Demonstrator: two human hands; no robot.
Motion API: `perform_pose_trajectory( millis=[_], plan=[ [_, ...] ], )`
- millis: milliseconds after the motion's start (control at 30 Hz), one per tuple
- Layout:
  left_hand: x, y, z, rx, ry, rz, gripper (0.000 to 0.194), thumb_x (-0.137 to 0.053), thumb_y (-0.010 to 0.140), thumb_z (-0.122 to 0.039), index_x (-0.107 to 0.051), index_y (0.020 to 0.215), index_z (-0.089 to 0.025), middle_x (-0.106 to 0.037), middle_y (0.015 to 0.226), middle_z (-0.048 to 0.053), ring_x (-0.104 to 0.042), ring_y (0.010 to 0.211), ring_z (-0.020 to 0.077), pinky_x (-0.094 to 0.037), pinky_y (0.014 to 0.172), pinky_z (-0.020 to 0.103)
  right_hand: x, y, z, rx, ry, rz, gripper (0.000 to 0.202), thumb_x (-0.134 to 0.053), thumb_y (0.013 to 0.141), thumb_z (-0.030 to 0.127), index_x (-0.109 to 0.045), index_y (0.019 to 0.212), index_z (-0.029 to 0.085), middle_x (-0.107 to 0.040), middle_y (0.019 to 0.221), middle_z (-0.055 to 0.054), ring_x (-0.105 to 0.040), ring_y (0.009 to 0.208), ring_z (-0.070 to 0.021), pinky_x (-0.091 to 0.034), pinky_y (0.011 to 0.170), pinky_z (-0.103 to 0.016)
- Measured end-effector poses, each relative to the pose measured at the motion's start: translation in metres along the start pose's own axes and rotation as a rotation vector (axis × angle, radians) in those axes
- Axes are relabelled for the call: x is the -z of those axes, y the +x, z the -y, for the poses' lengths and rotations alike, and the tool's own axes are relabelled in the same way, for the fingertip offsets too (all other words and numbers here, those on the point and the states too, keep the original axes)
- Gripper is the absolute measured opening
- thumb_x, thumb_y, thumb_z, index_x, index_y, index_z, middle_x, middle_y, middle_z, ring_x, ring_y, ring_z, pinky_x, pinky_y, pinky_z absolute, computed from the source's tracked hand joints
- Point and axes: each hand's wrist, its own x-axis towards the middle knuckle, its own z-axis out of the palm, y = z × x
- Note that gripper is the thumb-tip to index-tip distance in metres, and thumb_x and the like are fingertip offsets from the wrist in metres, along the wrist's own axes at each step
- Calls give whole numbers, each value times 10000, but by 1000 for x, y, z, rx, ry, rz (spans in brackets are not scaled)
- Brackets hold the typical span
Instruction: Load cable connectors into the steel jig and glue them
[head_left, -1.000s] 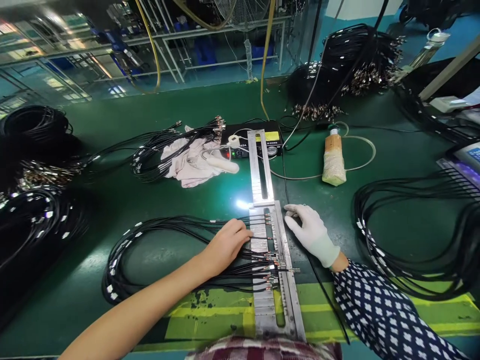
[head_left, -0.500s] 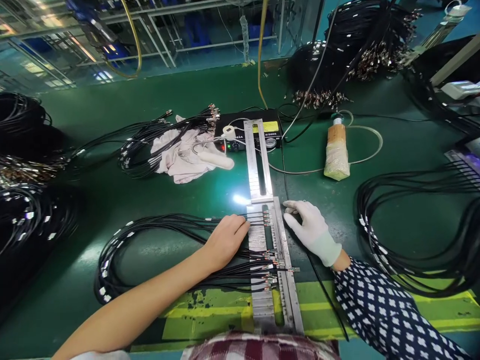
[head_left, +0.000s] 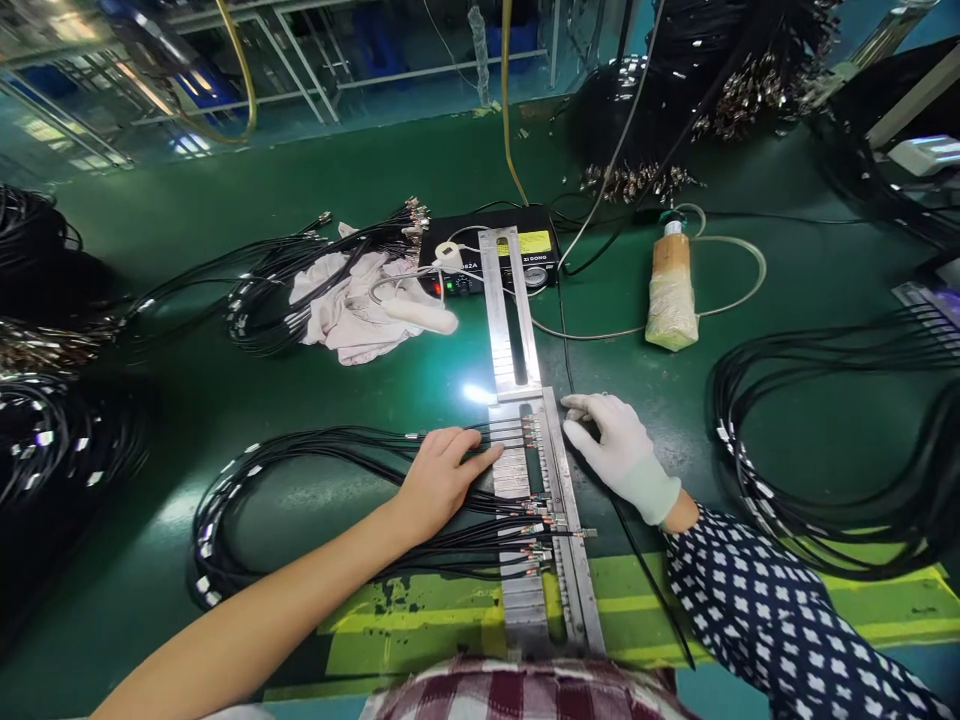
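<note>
Bare, my left hand (head_left: 442,475) rests over the black cables (head_left: 360,438) at the left edge of a slotted metal fixture (head_left: 514,590). Its fingers are apart, one stretched onto the slotted plate and touching the cables in the upper slots. Cable ends with small metal connectors (head_left: 534,432) lie in a row across the fixture's opening; a second group sits lower down. In a white glove, my right hand (head_left: 619,450) lies just right of the fixture's rail, thumb and forefinger apart. Nothing shows between them; its other fingers are partly hidden.
Behind the fixture stands a black control box (head_left: 469,275) with a yellow label. A white cloth (head_left: 349,325) lies left of it under a cable bundle. A wrapped handle-like tool (head_left: 671,295) stands back right. Coiled cables (head_left: 739,430) lie at the right, others (head_left: 67,440) at the left.
My left hand has shifted slightly left and its fingers have spread, one now stretched out over the slots. My right hand keeps its place by the rail. The whole view has moved a little.
</note>
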Motion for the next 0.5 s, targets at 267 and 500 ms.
perform_pose_trajectory(
  millis=[267, 500],
  plan=[
    [16, -8, -12, 122, -132, 204, 358, -377, 1018, -194, -510, 1350, -180, -629, 990, 75, -520, 901, 199, -387, 775, 334, -4, -1, -3, 19, -27, -41, 221, -532, 928, 298, -643, 1105, 226, -698, 947, -50, -607, 938, -260, -449, 842, -407],
    [31, -12, -17, 328, -673, 262, 163, -514, 978, -265, -646, 927, -185, -603, 910, 37, -559, 874, 154, -449, 788, 270, -6, -7, -3, 22, -11, -41, 231, -541, 922, 313, -637, 1113, 227, -690, 987, -57, -605, 965, -266, -458, 856, -412]
  ],
)
